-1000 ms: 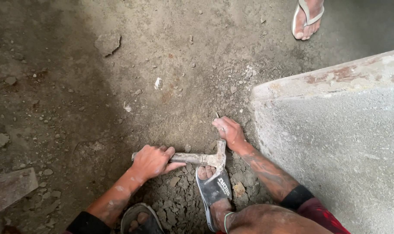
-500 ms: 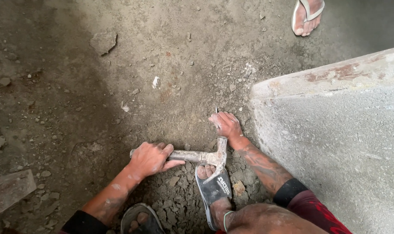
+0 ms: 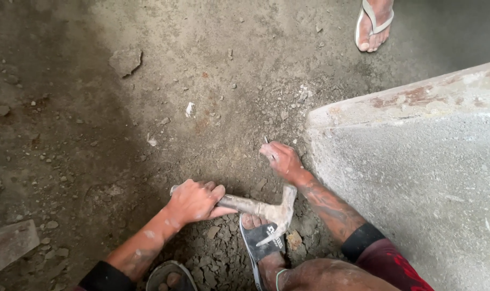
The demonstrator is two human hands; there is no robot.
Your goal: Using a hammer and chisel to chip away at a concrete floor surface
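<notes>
Lying flat on broken dirt: one dust-coated hammer point(image 3: 258, 207), head toward the concrete slab point(image 3: 417, 161), handle pointing away from it.
Left hand point(image 3: 193, 200): fingers wrapped closed around the hammer handle, far from the head.
Right hand point(image 3: 281, 160): beyond the hammer head, just beside the slab's corner, fingertips pinched on a thin nail point(image 3: 267, 141) standing in the soil; grip detail too small to tell further.
Sandalled foot point(image 3: 262, 240): touching the near side of the hammer head.
Loose rubble point(image 3: 212, 258): near side of the hammer.
Flat stone point(image 3: 125, 59): well beyond the hammer.
Second person's sandalled foot point(image 3: 374, 24): far beyond the hammer, above the slab.
</notes>
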